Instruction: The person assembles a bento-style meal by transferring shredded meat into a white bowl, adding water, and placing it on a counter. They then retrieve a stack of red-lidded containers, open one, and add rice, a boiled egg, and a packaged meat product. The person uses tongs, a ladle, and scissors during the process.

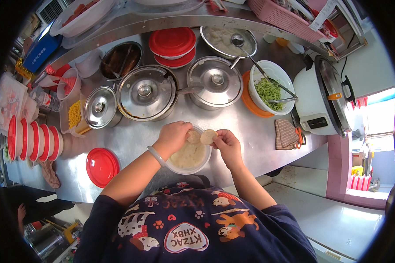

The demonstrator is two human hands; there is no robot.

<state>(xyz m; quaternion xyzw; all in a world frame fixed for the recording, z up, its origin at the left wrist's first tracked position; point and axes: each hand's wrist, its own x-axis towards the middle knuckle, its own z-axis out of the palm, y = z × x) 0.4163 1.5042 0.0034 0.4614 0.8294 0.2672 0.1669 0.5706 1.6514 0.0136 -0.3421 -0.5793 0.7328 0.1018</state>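
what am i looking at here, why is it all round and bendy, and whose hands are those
It is one picture from a wide fisheye camera worn on a person's head, looking down, so straight edges bend. The two bare hands are that person's own. The left hand and the right hand together hold small pale round pieces over a white bowl of pale mash. It sits on a steel counter with lidded metal pots, a red lid, a bowl of green shreds and a white rice cooker.
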